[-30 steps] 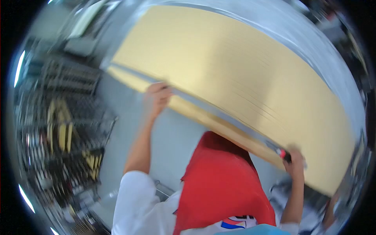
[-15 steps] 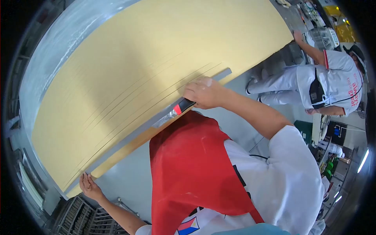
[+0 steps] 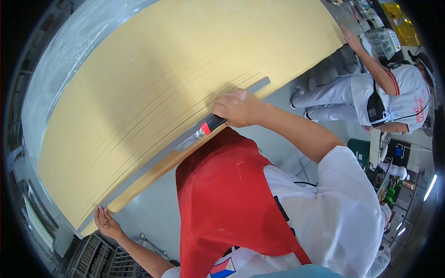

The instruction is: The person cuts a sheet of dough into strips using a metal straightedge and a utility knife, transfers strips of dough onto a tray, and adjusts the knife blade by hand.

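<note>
The right hand [image 3: 238, 107] grips a cutter [image 3: 206, 128] over a metal strip [image 3: 155, 164] on yellow sheeting [image 3: 139, 88]. The left hand [image 3: 107, 224] meets the strip; its grip is unclear.

Free room opens over the yellow sheet [image 3: 139, 92] from ten to twelve o'clock. A grey straightedge [image 3: 155, 162], under the right hand [image 3: 238, 109], bars eight to one; the red apron [image 3: 218, 194] blocks six, a co-worker's hand [image 3: 351, 39] two.

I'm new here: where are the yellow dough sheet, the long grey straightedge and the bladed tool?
Yellow dough sheet [image 3: 190, 69]: head view, middle of its broad surface.
Long grey straightedge [image 3: 150, 164]: head view, flat face, between the hands.
Bladed tool [image 3: 216, 122]: head view, black part of its handle.
</note>
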Tool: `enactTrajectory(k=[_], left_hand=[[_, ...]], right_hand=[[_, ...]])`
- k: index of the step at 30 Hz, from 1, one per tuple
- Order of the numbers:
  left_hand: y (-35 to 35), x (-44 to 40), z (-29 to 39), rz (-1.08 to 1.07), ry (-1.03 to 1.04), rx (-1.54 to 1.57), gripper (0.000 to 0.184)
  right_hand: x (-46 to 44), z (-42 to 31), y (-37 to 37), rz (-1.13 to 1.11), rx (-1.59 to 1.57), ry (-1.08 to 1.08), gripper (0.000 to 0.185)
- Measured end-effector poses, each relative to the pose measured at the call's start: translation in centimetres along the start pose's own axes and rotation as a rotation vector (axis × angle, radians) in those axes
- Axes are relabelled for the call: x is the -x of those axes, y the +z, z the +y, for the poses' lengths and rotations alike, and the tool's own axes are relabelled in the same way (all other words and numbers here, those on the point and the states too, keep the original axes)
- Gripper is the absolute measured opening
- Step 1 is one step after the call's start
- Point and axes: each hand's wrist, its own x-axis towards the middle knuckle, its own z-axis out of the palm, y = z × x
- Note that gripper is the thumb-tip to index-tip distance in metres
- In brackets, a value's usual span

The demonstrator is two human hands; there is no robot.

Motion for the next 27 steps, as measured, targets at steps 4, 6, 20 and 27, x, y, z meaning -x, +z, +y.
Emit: enactTrajectory(k=[4, 6, 20, 27], left_hand=[[0.0, -0.2, 0.0, 0.017, 0.043, -0.017, 0.023], [0.0, -0.3, 0.2, 0.003, 0.012, -0.001, 0.023], [-0.1, -0.7, 1.4, -0.039, -0.358, 0.231, 0.036], [1.9, -0.8, 3.8, 0.127, -1.234, 0.776, 0.050]], right_hand=[[-0.1, 0.1, 0.0, 0.030, -0.031, -0.003, 0.033], [-0.1, 0.1, 0.1, 0.018, -0.005, 0.009, 0.033], [-0.2, 0.2, -1.3, -0.026, -0.096, -0.005, 0.042], [0.6, 0.3, -0.9, -0.132, -0.166, 0.134, 0.054]])
